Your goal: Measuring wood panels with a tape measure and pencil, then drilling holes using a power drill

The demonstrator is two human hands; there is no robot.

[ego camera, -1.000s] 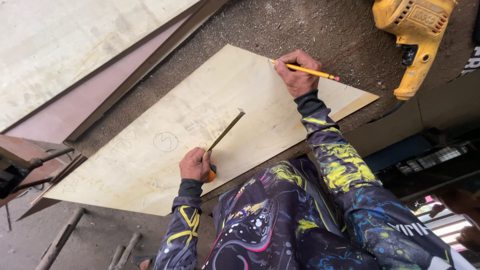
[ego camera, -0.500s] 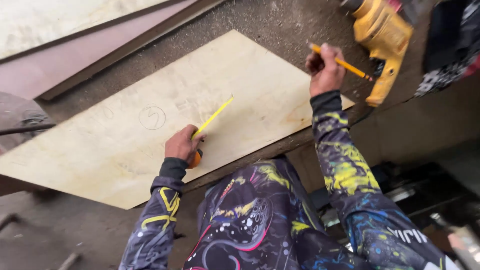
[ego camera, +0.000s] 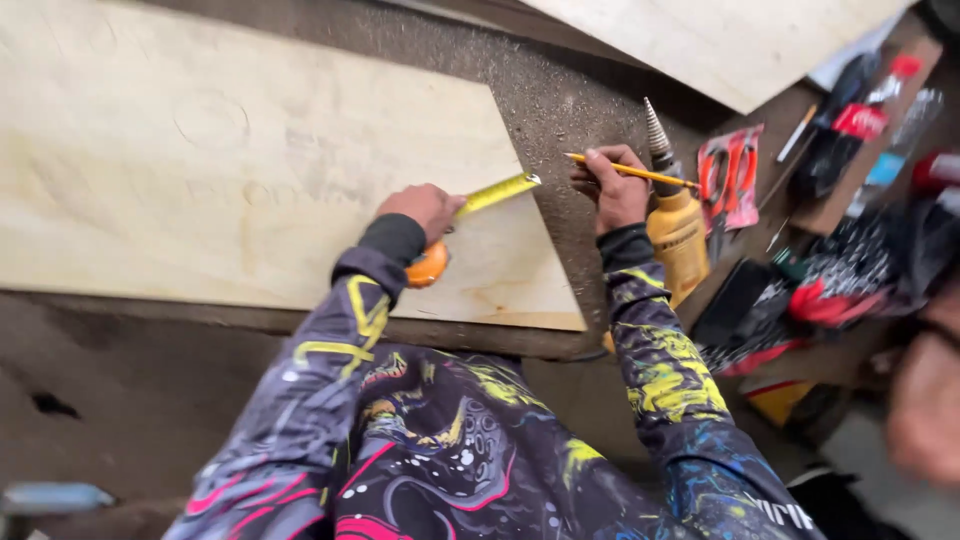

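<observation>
plywood sheet (ego camera: 200, 170) cut off left, tape measure case (ego camera: 428, 266) mostly under left hand (ego camera: 425, 208), right-edge clutter (ego camera: 880, 250) blurred

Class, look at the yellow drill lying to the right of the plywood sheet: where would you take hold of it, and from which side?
Take the yellow drill around its body, behind the stepped cone bit, coming from above. The bit points away, and the right hand with the pencil lies against its left.

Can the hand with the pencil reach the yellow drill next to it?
Probably yes. The right hand is right beside the yellow drill, and nothing lies between them. But its fingers already hold a yellow pencil, so gripping the drill properly looks awkward.
</observation>
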